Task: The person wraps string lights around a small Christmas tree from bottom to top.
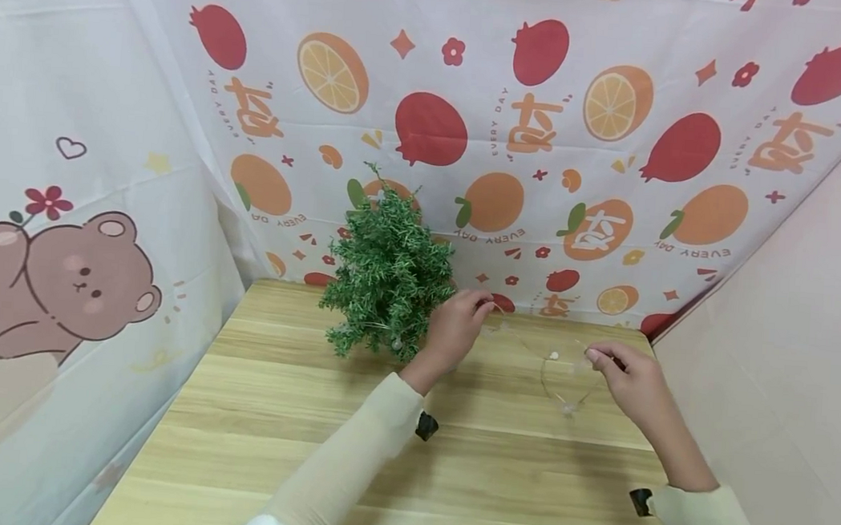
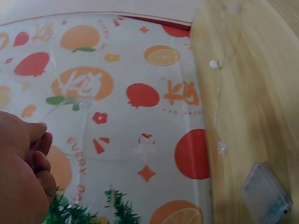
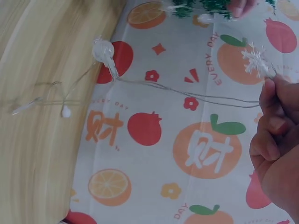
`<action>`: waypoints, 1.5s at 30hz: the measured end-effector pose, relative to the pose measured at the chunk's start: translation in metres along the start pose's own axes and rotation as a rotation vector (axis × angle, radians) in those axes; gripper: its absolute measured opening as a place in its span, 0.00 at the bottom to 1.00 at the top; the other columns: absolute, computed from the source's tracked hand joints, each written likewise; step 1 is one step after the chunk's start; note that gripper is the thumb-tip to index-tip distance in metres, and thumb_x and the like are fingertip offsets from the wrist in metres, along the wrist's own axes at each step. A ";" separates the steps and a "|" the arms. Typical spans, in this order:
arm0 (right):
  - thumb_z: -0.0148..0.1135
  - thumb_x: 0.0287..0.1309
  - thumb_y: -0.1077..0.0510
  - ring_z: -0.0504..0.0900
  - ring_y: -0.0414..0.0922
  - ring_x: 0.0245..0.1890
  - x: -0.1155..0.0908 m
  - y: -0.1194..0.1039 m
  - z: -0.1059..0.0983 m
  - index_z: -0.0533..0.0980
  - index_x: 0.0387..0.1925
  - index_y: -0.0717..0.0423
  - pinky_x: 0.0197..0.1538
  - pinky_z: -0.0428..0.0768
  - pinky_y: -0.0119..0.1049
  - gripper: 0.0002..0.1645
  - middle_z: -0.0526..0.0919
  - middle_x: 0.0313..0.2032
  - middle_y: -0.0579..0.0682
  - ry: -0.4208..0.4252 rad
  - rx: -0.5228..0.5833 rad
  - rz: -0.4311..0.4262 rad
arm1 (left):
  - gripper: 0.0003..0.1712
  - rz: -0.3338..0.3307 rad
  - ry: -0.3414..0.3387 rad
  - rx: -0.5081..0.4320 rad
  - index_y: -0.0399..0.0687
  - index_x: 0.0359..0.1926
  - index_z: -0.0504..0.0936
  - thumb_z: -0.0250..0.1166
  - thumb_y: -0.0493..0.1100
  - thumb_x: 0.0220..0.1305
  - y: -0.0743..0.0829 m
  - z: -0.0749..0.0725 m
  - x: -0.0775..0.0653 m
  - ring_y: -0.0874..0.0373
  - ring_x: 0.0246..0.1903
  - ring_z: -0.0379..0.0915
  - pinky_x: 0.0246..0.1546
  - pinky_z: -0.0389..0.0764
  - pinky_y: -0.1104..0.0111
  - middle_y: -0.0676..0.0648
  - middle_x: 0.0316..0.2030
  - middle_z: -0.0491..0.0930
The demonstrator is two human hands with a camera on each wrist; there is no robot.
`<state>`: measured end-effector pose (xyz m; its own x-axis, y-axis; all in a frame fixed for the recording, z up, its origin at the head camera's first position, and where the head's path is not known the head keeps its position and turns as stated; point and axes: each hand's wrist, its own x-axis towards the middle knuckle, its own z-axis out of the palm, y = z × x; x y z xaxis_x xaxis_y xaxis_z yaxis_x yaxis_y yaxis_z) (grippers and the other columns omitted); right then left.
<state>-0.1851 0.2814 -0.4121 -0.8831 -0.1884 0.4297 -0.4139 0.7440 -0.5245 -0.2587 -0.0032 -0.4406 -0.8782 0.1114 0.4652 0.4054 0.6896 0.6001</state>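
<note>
A bushy green artificial tree (image 1: 391, 265) stands near the back left of the wooden table, with parts of a string light among its branches. My left hand (image 1: 456, 325) is at the tree's right side, its thumb and fingertips pinching the thin wire. To its right, my right hand (image 1: 633, 384) pinches the same string light (image 1: 554, 356). In the right wrist view, a clear snowflake (image 3: 256, 60) sticks out just above the right fingertips. The doubled wire runs from there to a clear round ornament (image 3: 103, 50). Between the hands the wire sags in loops over the table.
Fruit-printed cloth (image 1: 429, 126) hangs behind the wooden table (image 1: 293, 447). A bear-printed cloth (image 1: 79, 290) hangs at the left, and a pale cloth (image 1: 806, 334) at the right. In the left wrist view, a clear plastic box (image 2: 266, 193) lies on the table.
</note>
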 end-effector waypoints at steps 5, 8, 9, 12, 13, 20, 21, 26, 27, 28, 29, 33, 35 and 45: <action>0.62 0.71 0.55 0.68 0.37 0.22 0.006 -0.004 0.002 0.84 0.41 0.57 0.26 0.69 0.31 0.10 0.82 0.29 0.50 0.032 0.030 0.051 | 0.13 0.059 -0.039 0.083 0.55 0.50 0.86 0.59 0.51 0.76 0.006 0.008 -0.008 0.61 0.39 0.82 0.38 0.82 0.67 0.54 0.44 0.85; 0.62 0.70 0.56 0.69 0.37 0.23 0.008 -0.006 0.002 0.84 0.41 0.58 0.26 0.70 0.31 0.10 0.83 0.29 0.51 0.046 0.033 0.064 | 0.13 0.076 -0.080 0.013 0.56 0.51 0.86 0.59 0.52 0.75 0.016 0.009 -0.010 0.62 0.40 0.81 0.39 0.82 0.69 0.55 0.44 0.84; 0.62 0.70 0.56 0.69 0.37 0.23 0.008 -0.007 0.003 0.84 0.41 0.59 0.26 0.70 0.31 0.11 0.83 0.29 0.51 0.046 0.033 0.070 | 0.14 0.077 -0.098 -0.023 0.56 0.52 0.86 0.59 0.52 0.75 0.019 0.008 -0.010 0.64 0.39 0.80 0.38 0.81 0.71 0.55 0.45 0.84; 0.62 0.71 0.54 0.70 0.37 0.24 0.011 -0.010 0.003 0.85 0.41 0.58 0.26 0.71 0.31 0.12 0.83 0.29 0.50 0.040 0.014 0.084 | 0.14 0.089 -0.139 -0.127 0.57 0.53 0.86 0.60 0.52 0.74 0.033 0.006 -0.010 0.66 0.31 0.75 0.31 0.77 0.74 0.57 0.43 0.83; 0.62 0.71 0.54 0.71 0.38 0.24 0.012 -0.011 0.004 0.85 0.41 0.58 0.26 0.71 0.31 0.12 0.84 0.28 0.50 0.034 0.010 0.087 | 0.14 0.092 -0.153 -0.151 0.58 0.53 0.86 0.60 0.52 0.74 0.038 0.005 -0.009 0.67 0.29 0.73 0.29 0.76 0.74 0.57 0.43 0.83; 0.63 0.69 0.56 0.73 0.39 0.23 0.021 -0.019 0.015 0.85 0.39 0.56 0.26 0.73 0.32 0.09 0.83 0.26 0.47 0.010 -0.062 0.007 | 0.13 0.227 -0.250 -0.159 0.58 0.51 0.87 0.62 0.52 0.73 0.064 0.006 -0.001 0.68 0.35 0.75 0.33 0.74 0.79 0.57 0.47 0.85; 0.63 0.69 0.57 0.74 0.39 0.24 0.022 -0.020 0.017 0.85 0.39 0.57 0.27 0.73 0.32 0.09 0.84 0.27 0.47 0.007 -0.071 -0.005 | 0.13 0.266 -0.254 -0.145 0.58 0.50 0.87 0.62 0.52 0.72 0.066 0.007 0.000 0.68 0.36 0.76 0.34 0.73 0.80 0.57 0.47 0.85; 0.62 0.70 0.60 0.79 0.42 0.28 0.023 -0.026 0.022 0.85 0.43 0.61 0.28 0.74 0.32 0.09 0.88 0.32 0.52 -0.014 -0.072 -0.011 | 0.11 0.407 -0.254 -0.084 0.58 0.49 0.87 0.62 0.50 0.72 0.067 0.013 0.003 0.70 0.35 0.75 0.33 0.71 0.82 0.58 0.43 0.84; 0.62 0.70 0.61 0.78 0.43 0.27 0.023 -0.027 0.022 0.84 0.43 0.62 0.27 0.73 0.32 0.09 0.88 0.32 0.53 -0.014 -0.064 -0.002 | 0.11 0.415 -0.255 -0.083 0.58 0.50 0.87 0.63 0.50 0.72 0.066 0.014 0.004 0.70 0.34 0.74 0.33 0.70 0.82 0.58 0.43 0.84; 0.61 0.70 0.62 0.78 0.43 0.27 0.023 -0.028 0.022 0.84 0.44 0.63 0.26 0.72 0.32 0.09 0.88 0.32 0.54 -0.011 -0.057 0.006 | 0.11 0.418 -0.255 -0.076 0.58 0.50 0.87 0.63 0.50 0.72 0.066 0.014 0.004 0.70 0.33 0.73 0.32 0.70 0.82 0.58 0.42 0.84; 0.61 0.70 0.62 0.77 0.43 0.26 0.023 -0.029 0.022 0.84 0.46 0.62 0.25 0.71 0.32 0.10 0.88 0.32 0.54 -0.005 -0.050 0.014 | 0.11 0.416 -0.255 -0.071 0.58 0.50 0.87 0.63 0.50 0.72 0.066 0.015 0.004 0.70 0.32 0.72 0.31 0.69 0.82 0.58 0.41 0.84; 0.59 0.71 0.62 0.74 0.41 0.23 0.022 -0.030 0.022 0.79 0.52 0.61 0.22 0.68 0.31 0.12 0.86 0.32 0.53 0.002 -0.036 0.039 | 0.11 0.415 -0.251 -0.033 0.58 0.50 0.88 0.63 0.49 0.72 0.066 0.017 0.006 0.68 0.28 0.68 0.27 0.67 0.81 0.58 0.38 0.82; 0.58 0.72 0.62 0.74 0.39 0.23 0.023 -0.031 0.023 0.76 0.54 0.61 0.22 0.69 0.31 0.13 0.86 0.33 0.52 -0.009 -0.026 0.046 | 0.11 0.416 -0.252 -0.019 0.58 0.49 0.88 0.64 0.49 0.71 0.066 0.018 0.006 0.69 0.28 0.70 0.28 0.67 0.82 0.58 0.38 0.82; 0.60 0.71 0.61 0.77 0.41 0.27 0.025 -0.037 0.025 0.77 0.47 0.56 0.24 0.71 0.32 0.07 0.86 0.34 0.50 -0.013 0.012 0.064 | 0.12 0.432 -0.268 -0.033 0.55 0.50 0.89 0.64 0.47 0.71 0.060 0.021 0.009 0.68 0.35 0.77 0.34 0.73 0.83 0.56 0.42 0.84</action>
<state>-0.1976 0.2333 -0.4004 -0.9105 -0.1488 0.3858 -0.3592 0.7468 -0.5597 -0.2476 0.0543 -0.4148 -0.6615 0.5637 0.4946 0.7496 0.5181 0.4120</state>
